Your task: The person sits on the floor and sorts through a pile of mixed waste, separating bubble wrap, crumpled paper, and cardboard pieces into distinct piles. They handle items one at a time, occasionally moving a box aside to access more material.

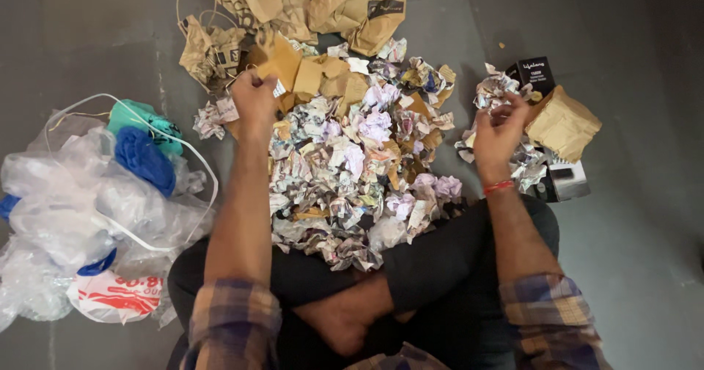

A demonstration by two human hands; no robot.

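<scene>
Seated cross-legged on a grey floor (623, 231), a person sorts a heap of crumpled paper (352, 172). The left hand (254, 95) pinches a brown scrap (275, 62) at the heap's far edge; the right hand (499, 132) curls around a paper wad above a smaller pile (506, 91) to the right. The sorting looks about midway; each piece likely wants dropping with its own kind. Brown paper bags (293, 7) lie far; a black box (534, 73) with a white label and a tan envelope (563, 124) sit right. Clear plastic bags (66, 201) with blue cloth (144, 157) lie left.
</scene>
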